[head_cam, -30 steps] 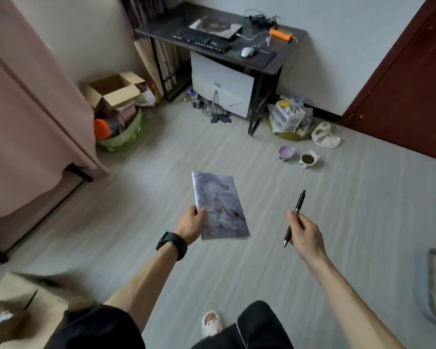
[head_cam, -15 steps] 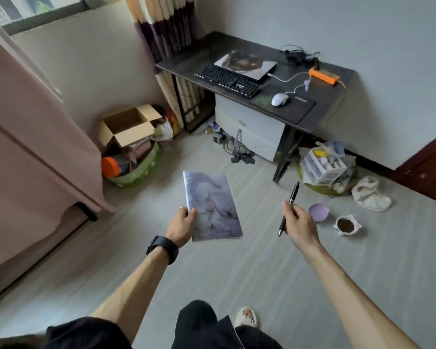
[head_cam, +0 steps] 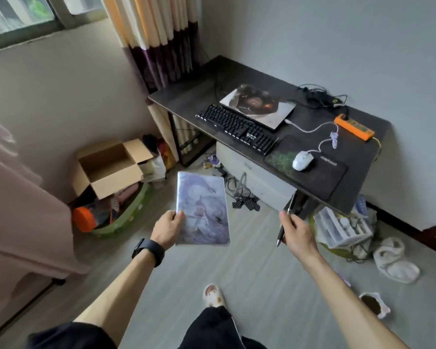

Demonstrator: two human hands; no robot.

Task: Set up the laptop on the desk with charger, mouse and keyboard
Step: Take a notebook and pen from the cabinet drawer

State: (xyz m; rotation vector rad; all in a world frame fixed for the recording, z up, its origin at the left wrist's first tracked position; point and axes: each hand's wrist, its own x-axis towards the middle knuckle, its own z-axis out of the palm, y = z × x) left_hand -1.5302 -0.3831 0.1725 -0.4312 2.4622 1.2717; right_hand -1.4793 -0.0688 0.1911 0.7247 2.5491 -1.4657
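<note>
Left hand (head_cam: 168,229) pinches a notebook (head_cam: 202,210), right hand (head_cam: 296,230) grips a pen (head_cam: 286,217); at 1 o'clock the closed laptop (head_cam: 258,104) lies on the table (head_cam: 186,96), stiff, probably heavy, best lifted by its side edges.

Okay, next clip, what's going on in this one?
A person stands short of the desk, left hand gripping a notebook by its lower corner, right hand holding a pen. On the desk lie a closed laptop, a keyboard in front of it, a mouse on its pad and an orange power strip. Neither hand touches any of them.
</note>
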